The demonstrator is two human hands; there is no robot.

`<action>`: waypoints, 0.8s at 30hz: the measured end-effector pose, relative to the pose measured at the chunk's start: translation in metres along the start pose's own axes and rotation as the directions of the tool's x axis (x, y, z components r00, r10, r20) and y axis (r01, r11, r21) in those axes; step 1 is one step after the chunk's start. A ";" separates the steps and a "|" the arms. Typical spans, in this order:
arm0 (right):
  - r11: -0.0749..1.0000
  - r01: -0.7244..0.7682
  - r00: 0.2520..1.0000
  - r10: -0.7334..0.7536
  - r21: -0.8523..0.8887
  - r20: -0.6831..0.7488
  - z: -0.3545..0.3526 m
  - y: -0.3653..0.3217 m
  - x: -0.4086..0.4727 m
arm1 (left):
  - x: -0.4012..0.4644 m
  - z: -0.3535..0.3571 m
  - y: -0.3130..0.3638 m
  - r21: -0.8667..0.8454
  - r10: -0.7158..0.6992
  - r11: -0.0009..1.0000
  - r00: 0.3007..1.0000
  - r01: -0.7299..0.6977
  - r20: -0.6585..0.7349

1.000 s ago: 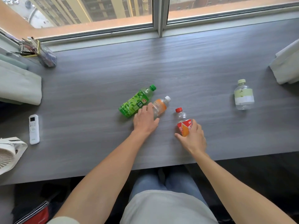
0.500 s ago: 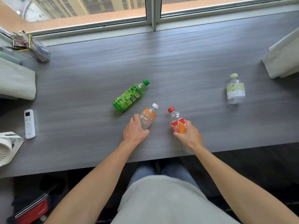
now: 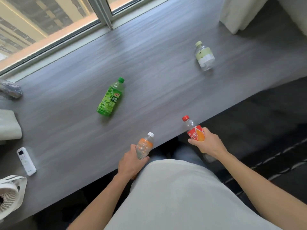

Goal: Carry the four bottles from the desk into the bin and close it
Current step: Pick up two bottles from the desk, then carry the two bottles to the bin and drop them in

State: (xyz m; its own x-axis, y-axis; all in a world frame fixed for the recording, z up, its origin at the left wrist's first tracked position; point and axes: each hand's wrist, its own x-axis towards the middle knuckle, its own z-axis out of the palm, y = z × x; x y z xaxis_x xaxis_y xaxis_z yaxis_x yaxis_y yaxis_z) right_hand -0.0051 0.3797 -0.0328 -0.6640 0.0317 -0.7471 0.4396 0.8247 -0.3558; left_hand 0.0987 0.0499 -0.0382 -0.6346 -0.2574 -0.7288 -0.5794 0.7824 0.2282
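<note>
Centrally, the left hand (image 3: 131, 165) grips the orange-labelled bottle (image 3: 144, 146) and the right hand (image 3: 208, 143) the red-labelled bottle (image 3: 193, 131); green bottle (image 3: 111, 97) mid-frame and pale bottle (image 3: 204, 56) upper right lie on the surface (image 3: 69, 123).

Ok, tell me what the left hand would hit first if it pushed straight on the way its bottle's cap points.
Probably nothing. The left hand holds the orange bottle pointing up and slightly right, over bare desk between the green bottle and pale bottle; depth is unclear.

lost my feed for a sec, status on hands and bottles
Left hand holds orange bottle, right hand holds red bottle. Green bottle and pale bottle on desk. Bin unseen.
</note>
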 end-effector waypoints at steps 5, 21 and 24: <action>0.951 -0.208 0.969 0.233 0.229 -0.087 0.033 0.058 -0.043 | 0.012 -0.002 0.004 0.156 0.139 0.975 0.983 -0.157 0.120; 0.280 -0.504 0.655 0.741 0.817 0.150 0.164 0.246 -0.204 | 0.005 0.093 0.268 0.424 0.514 0.579 0.715 -0.697 0.474; 0.140 -0.427 0.640 0.745 0.893 0.189 0.145 0.276 -0.206 | 0.000 0.121 0.321 0.470 0.515 0.532 0.709 -0.705 0.481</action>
State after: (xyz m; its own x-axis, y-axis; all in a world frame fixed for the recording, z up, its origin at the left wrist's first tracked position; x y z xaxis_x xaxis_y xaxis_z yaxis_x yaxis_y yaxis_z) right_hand 0.3401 0.5189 -0.0584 0.0167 0.5276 -0.8493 0.8853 -0.4027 -0.2327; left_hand -0.0253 0.3691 -0.0429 -0.5023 0.4931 -0.7103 0.3796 0.8638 0.3313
